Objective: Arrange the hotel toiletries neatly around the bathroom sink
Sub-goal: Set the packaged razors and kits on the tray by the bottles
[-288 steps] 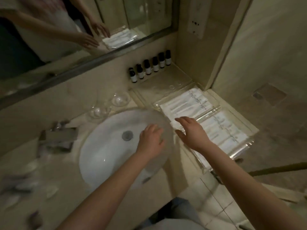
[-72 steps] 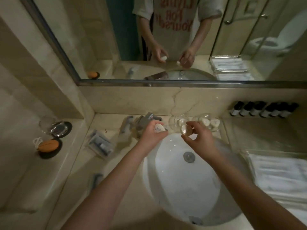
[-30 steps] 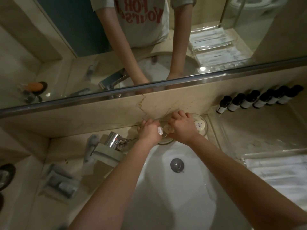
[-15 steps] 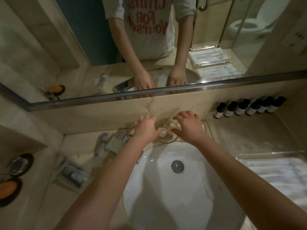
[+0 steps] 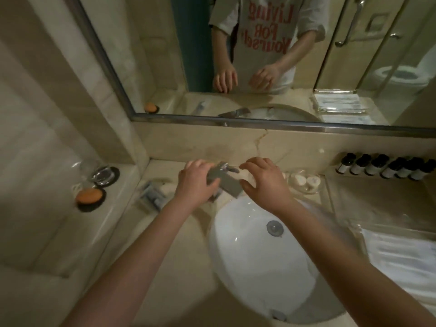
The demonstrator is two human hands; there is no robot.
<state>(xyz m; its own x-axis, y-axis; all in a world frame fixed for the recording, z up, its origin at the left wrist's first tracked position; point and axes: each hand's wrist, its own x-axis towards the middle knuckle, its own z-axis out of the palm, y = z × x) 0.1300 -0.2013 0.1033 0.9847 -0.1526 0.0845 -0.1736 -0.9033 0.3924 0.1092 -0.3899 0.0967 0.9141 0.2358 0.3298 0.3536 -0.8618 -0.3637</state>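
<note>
Both hands hang over the back edge of the sink (image 5: 259, 267), close to the faucet (image 5: 224, 181). The left hand (image 5: 195, 185) lies with curled fingers against the faucet's left side; whether its grip closes on the metal body or on some small thing under the palm, I cannot tell. The right hand (image 5: 264, 185) hovers just right of the faucet with a wide, empty grip, the fingers spread.

The toiletries lie around the faucet. A glass dish (image 5: 305, 181) with small round soaps stands on the counter (image 5: 165, 256) just right of the faucet. The row of dark bottles (image 5: 384, 167) stands far right of it, against the wall. Dark sachets (image 5: 153, 197) lie loose and crooked on the counter left of the faucet, and they seem to be the untidy part.

In my judgement the step is to reach these sachets. To do it well, the left hand should go around the faucet, not over its lever, gather the sachets into one flat pile, and lay them parallel to the wall. The right hand can meanwhile steady the glass dish, because it may slide on the smooth stone.
</note>
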